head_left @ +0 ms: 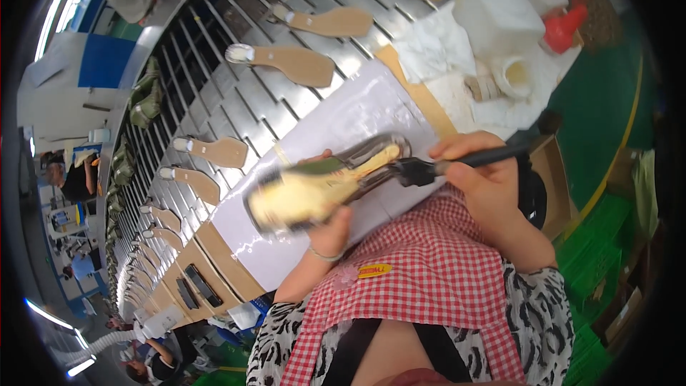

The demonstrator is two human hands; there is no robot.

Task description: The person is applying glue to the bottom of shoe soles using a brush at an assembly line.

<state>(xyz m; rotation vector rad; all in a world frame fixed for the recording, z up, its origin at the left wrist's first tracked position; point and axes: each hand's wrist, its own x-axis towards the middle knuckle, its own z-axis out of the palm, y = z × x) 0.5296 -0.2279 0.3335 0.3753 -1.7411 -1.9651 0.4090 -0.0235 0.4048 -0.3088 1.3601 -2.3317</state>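
Observation:
My left hand (332, 234) is wrapped around a shoe upper on a last (304, 199), held with its cream-coloured underside up and slightly blurred. Dark green material shows along its far side, and the narrow end points right. In my right hand (486, 182) is a flat brush (493, 155) with a black handle, gripped between thumb and fingers. The dark brush head is at the narrow end of the shoe; whether it touches cannot be made out. Below both hands lies a board covered with a glossy pale sheet (343, 111).
Beyond the board runs a slatted metal conveyor (204, 100) carrying several tan shoe soles (294, 64) and a row of green uppers (146, 96). At far right stand white containers with red spouts (564, 28) and an open jar (516, 75). Black blocks (204, 286) lie on cardboard at left.

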